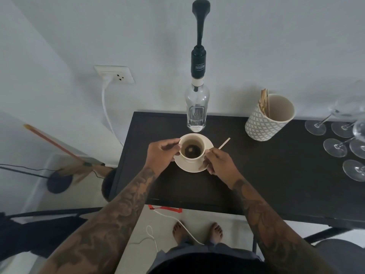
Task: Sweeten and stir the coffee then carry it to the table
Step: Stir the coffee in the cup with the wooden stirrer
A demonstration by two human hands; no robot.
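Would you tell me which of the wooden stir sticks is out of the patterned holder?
The single stick lying flat on the dark table, just right of the saucer by the right hand. The others stand bunched in the holder.

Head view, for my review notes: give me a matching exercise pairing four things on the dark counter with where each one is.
Things:
1. cup
2. syrup bottle
3. wooden stirrer
4. patterned holder

Places:
A. right of the bottle, with sticks inside
B. held in the right hand, pointing up and to the right
C. on the saucer, left hand at its side
D. by the wall, behind the cup

Pairs: 1-C, 2-D, 3-B, 4-A
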